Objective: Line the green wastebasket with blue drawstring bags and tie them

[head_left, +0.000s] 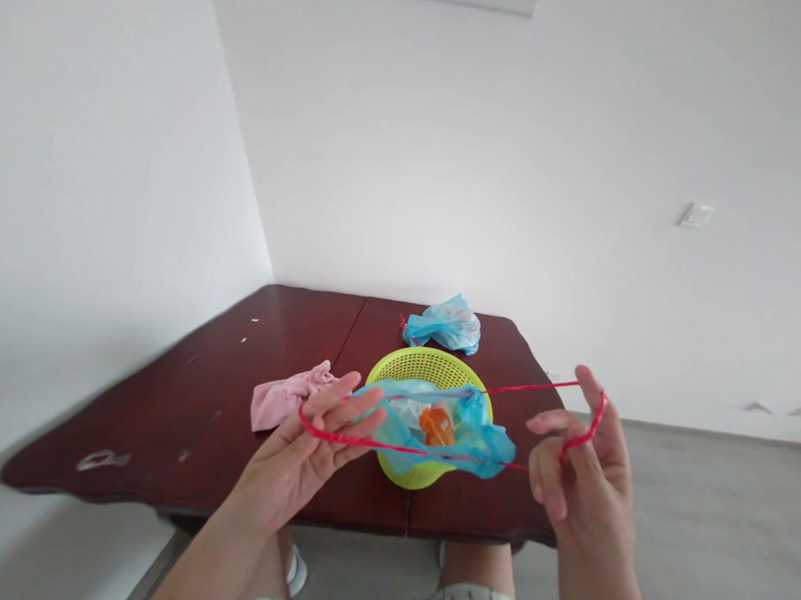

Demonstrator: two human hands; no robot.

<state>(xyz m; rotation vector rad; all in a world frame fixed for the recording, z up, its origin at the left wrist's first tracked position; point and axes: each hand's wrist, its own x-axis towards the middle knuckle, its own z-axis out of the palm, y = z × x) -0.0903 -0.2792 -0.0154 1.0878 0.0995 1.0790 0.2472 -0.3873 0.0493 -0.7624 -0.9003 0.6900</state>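
A blue drawstring bag [497, 444] hangs open over a yellow-green plastic basket [430, 364], with an orange crumpled item [438, 425] and whitish pieces visible inside. My left hand [298, 460] is left of the bag, holding one loop of its red drawstring [366, 442] around extended fingers. On the opposite side, my right hand [583, 471] has the other loop hooked round its index finger and thumb area, the other fingers curled. Both loops are pulled out sideways and look taut.
Behind the basket lies a filled blue bag [449, 325] with a red string. A pink cloth [288, 397] rests left of the basket. Small white scraps [103, 460] dot the dark red table [187, 396], which meets white walls. My legs are under its near edge.
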